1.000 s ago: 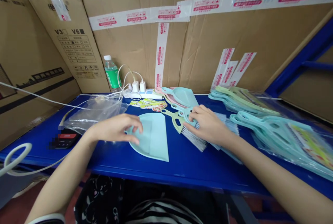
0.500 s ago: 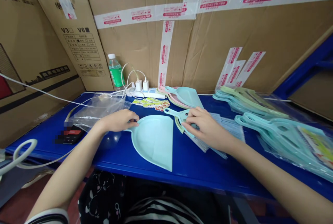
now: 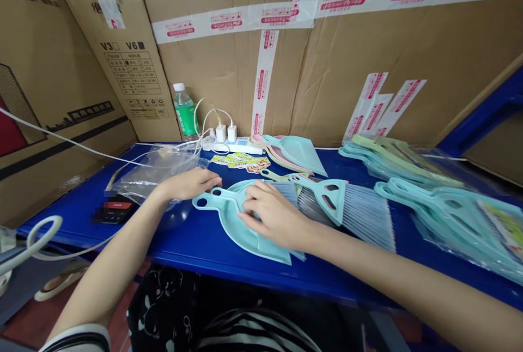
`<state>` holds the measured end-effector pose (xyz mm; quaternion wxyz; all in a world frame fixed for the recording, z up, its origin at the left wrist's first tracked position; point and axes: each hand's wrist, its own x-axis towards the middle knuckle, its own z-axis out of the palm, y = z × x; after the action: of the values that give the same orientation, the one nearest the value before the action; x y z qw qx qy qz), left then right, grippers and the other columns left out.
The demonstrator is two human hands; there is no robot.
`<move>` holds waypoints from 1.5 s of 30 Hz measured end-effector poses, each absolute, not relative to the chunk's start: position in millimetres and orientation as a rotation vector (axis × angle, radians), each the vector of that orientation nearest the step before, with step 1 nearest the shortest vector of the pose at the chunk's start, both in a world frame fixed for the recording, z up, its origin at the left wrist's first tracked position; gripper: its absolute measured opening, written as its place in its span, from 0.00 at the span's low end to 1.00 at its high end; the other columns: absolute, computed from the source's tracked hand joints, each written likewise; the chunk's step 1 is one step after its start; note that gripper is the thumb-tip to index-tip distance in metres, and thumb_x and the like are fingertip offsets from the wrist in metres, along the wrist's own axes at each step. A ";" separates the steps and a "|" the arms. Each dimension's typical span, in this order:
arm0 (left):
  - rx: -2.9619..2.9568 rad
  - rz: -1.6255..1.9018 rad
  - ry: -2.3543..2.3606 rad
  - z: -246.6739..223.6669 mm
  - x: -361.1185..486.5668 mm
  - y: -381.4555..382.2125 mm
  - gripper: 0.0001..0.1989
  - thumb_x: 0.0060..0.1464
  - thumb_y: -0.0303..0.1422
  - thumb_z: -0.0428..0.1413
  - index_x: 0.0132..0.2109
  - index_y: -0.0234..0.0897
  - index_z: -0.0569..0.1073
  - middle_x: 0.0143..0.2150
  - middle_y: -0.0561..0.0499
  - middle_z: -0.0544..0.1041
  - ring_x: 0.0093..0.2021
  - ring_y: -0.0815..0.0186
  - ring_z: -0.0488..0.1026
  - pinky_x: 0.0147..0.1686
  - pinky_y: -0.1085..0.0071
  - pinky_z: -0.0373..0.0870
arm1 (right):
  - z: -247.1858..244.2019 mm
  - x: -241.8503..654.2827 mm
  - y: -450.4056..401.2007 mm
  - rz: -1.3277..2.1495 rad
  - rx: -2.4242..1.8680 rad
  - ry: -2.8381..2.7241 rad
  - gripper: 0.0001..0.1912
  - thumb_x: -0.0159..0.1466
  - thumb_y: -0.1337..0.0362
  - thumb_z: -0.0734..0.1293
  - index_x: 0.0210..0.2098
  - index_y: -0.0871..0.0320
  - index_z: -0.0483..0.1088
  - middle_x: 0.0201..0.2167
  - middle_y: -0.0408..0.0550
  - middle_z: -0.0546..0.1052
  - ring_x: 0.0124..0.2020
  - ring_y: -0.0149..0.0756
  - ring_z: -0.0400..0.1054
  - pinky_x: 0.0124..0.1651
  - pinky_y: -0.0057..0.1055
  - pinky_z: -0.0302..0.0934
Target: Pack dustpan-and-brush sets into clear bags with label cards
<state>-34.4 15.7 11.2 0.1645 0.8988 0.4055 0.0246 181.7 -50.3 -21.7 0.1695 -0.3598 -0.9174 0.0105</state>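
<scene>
Left, at a blue table [image 3: 183, 243], a person's left hand [image 3: 196, 182] sits between a clear plastic bag [image 3: 151, 175] and a turquoise dustpan [image 3: 232, 226], its fingers bent inward near the pan's far rim; whether they pinch anything cannot be told. The dustpan lies flat, its long axis running across the table, looped handle to the left and wide edge to the right. On top, a matching brush [image 3: 235, 197] lies much the same way, its loop beside the pan's and its bristles pointing right. The left hand is nearer both loops; the right hand [image 3: 273, 216], well apart from its partner, is closed over the brush's middle, above the pan. Farther right rest a loose turquoise brush [image 3: 365, 216], bristles outward, and bagged dustpan sets [image 3: 441, 205].
</scene>
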 end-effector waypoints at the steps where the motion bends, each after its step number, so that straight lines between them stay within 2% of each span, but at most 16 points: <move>1: 2.544 0.075 1.178 11.1 -35.2 16.2 0.21 0.63 0.38 0.38 0.37 0.34 0.73 0.30 0.50 0.76 0.31 0.67 0.70 0.35 0.72 0.64 | -24.2 177.3 -50.3 0.032 -1.012 -2.598 0.18 0.68 0.63 0.63 0.22 0.59 0.70 0.27 0.47 0.68 0.36 0.37 0.59 0.41 0.36 0.55; 4: 2.526 0.077 1.185 9.6 -36.3 17.2 0.22 0.63 0.40 0.38 0.39 0.34 0.74 0.34 0.47 0.78 0.34 0.66 0.71 0.37 0.71 0.64 | -30.7 167.4 -51.6 0.020 -0.967 -2.580 0.17 0.68 0.62 0.63 0.23 0.60 0.71 0.27 0.47 0.68 0.36 0.38 0.58 0.41 0.37 0.55; 7: 2.535 0.074 1.110 7.9 -36.1 18.0 0.21 0.62 0.42 0.39 0.36 0.34 0.73 0.32 0.49 0.76 0.32 0.66 0.69 0.35 0.71 0.63 | -33.8 163.2 -52.5 0.037 -0.915 -2.587 0.17 0.67 0.61 0.64 0.24 0.60 0.71 0.28 0.47 0.68 0.36 0.38 0.58 0.41 0.37 0.55; 11: 2.535 0.035 0.997 7.1 -36.2 18.7 0.21 0.61 0.44 0.42 0.28 0.36 0.67 0.23 0.55 0.65 0.25 0.70 0.61 0.29 0.73 0.58 | -36.1 165.1 -52.0 0.131 -0.873 -2.585 0.16 0.67 0.61 0.65 0.23 0.59 0.70 0.28 0.47 0.68 0.37 0.38 0.60 0.41 0.37 0.57; 14: 2.513 0.020 0.901 6.0 -36.1 18.7 0.20 0.61 0.44 0.44 0.27 0.36 0.65 0.22 0.57 0.60 0.24 0.71 0.57 0.26 0.74 0.56 | -39.2 168.3 -51.3 0.196 -0.838 -2.549 0.15 0.66 0.62 0.65 0.24 0.58 0.68 0.28 0.46 0.68 0.38 0.39 0.61 0.43 0.37 0.58; 17: 2.477 0.017 0.824 3.1 -35.8 19.6 0.18 0.60 0.43 0.46 0.30 0.36 0.67 0.24 0.57 0.62 0.25 0.72 0.57 0.26 0.75 0.56 | -42.7 171.5 -50.9 0.238 -0.799 -2.487 0.09 0.65 0.64 0.66 0.28 0.58 0.68 0.32 0.47 0.70 0.41 0.39 0.62 0.46 0.38 0.60; 19: 2.436 0.008 0.803 0.2 -35.7 21.1 0.18 0.61 0.44 0.46 0.30 0.35 0.66 0.24 0.57 0.61 0.25 0.72 0.57 0.25 0.76 0.57 | -44.7 174.0 -50.7 0.259 -0.777 -2.443 0.04 0.65 0.65 0.65 0.36 0.59 0.68 0.37 0.50 0.71 0.44 0.41 0.63 0.48 0.40 0.62; 23: 2.345 -0.002 0.723 -5.7 -36.7 25.6 0.20 0.60 0.49 0.48 0.31 0.36 0.64 0.24 0.58 0.59 0.24 0.72 0.57 0.23 0.76 0.57 | -49.9 178.6 -49.6 0.264 -0.812 -2.436 0.22 0.66 0.59 0.63 0.56 0.63 0.61 0.56 0.62 0.67 0.58 0.48 0.59 0.57 0.49 0.59; 27: 2.244 -0.035 0.678 -10.3 -38.6 30.4 0.22 0.57 0.52 0.51 0.36 0.34 0.67 0.26 0.57 0.63 0.25 0.72 0.59 0.23 0.77 0.58 | -54.6 178.6 -46.8 0.331 -0.902 -2.566 0.34 0.69 0.53 0.56 0.66 0.72 0.49 0.68 0.68 0.52 0.70 0.52 0.41 0.67 0.55 0.43; 30: 2.141 -0.044 0.667 -12.9 -40.3 33.2 0.22 0.56 0.52 0.53 0.37 0.34 0.68 0.25 0.58 0.62 0.24 0.74 0.57 0.22 0.77 0.57 | -55.3 175.8 -44.7 0.404 -0.915 -2.636 0.38 0.71 0.51 0.51 0.68 0.75 0.44 0.70 0.66 0.46 0.71 0.49 0.33 0.70 0.52 0.36; 33: 2.049 -0.046 0.658 -15.6 -42.1 34.9 0.21 0.56 0.51 0.56 0.37 0.34 0.68 0.24 0.59 0.62 0.22 0.74 0.57 0.20 0.78 0.57 | -54.1 173.1 -43.7 0.425 -0.920 -2.656 0.39 0.71 0.48 0.47 0.69 0.75 0.42 0.70 0.63 0.43 0.71 0.45 0.30 0.70 0.51 0.33; 39: 1.944 -0.064 0.655 -19.2 -42.7 36.2 0.21 0.55 0.49 0.57 0.40 0.35 0.67 0.22 0.60 0.65 0.18 0.75 0.58 0.18 0.78 0.56 | -51.2 171.1 -44.6 0.431 -0.939 -2.689 0.43 0.70 0.44 0.44 0.68 0.77 0.41 0.70 0.62 0.40 0.70 0.46 0.25 0.70 0.51 0.30; 45: 1.898 -0.093 0.644 -19.1 -41.5 35.9 0.22 0.54 0.50 0.58 0.43 0.35 0.67 0.22 0.60 0.67 0.17 0.75 0.61 0.19 0.77 0.59 | -49.0 170.1 -44.2 0.486 -0.988 -2.703 0.42 0.70 0.44 0.45 0.69 0.75 0.38 0.70 0.60 0.38 0.70 0.44 0.24 0.70 0.49 0.28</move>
<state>-41.5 35.9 -19.1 0.5377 0.7976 0.2705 -0.0392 170.1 -44.2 -49.0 0.1111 -0.3364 -0.9204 0.1655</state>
